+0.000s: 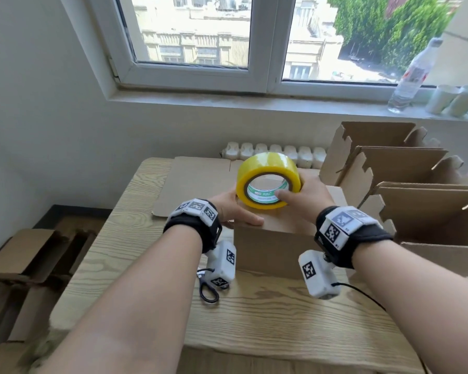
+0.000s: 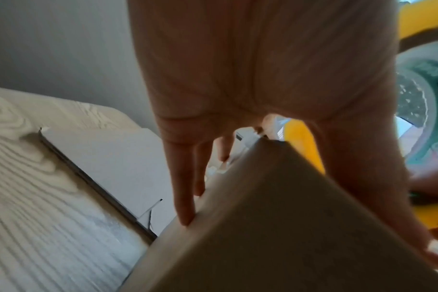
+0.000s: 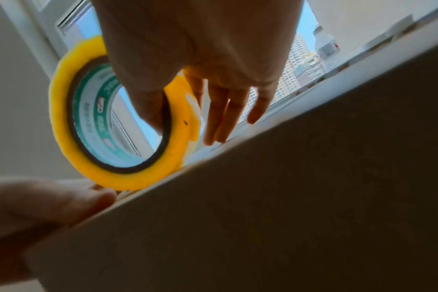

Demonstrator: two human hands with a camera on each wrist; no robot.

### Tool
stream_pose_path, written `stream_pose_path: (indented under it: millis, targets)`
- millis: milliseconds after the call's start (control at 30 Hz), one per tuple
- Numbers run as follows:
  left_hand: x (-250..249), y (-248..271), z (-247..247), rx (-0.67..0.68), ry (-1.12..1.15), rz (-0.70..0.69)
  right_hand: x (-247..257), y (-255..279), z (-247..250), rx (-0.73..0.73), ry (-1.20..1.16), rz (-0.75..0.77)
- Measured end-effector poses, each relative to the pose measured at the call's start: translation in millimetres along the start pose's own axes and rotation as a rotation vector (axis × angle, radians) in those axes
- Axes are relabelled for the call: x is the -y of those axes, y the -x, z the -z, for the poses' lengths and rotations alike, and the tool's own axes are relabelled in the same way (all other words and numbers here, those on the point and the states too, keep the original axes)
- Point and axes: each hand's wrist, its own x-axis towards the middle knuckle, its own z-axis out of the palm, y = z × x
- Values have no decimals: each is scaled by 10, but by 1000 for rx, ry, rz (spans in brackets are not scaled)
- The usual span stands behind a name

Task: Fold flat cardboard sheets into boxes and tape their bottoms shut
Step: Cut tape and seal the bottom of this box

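Cardboard box [image 1: 270,247] stands upended on the wooden counter [image 1: 268,314] before you, its closed bottom facing up, with the yellow tape roll [image 1: 268,182] set on edge on that top face. Your right hand [image 1: 305,198] grips the roll: the thumb [image 3: 148,106] hooks through the green-printed core while the remaining fingers [image 3: 220,114] reach straight down past the outer yellow band toward the box's far edge. Your left hand [image 1: 235,209] lies against the box's near-left top corner, thumb extended flat along the top edge just under the roll, the other fingers [image 2: 185,177] held straight down the left side wall, pressing it without curling round anything. Both forearms stretch forward from the near edge, wrists banded with marker-covered camera units. Just left of the box, black-handled scissors [image 1: 208,290] lie on the counter, partly hidden beneath the left wrist unit. A flat cardboard sheet [image 1: 195,182] lies behind the box. Several folded boxes [image 1: 405,190] with open flaps crowd the right side. A clear bottle [image 1: 414,76] stands on the windowsill [image 1: 227,99].
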Motion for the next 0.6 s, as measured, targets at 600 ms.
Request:
stream_pose_path:
  millis: [600]
  targets:
    - [161, 240, 129, -202, -84, -60, 309, 68, -200, 139, 246, 42]
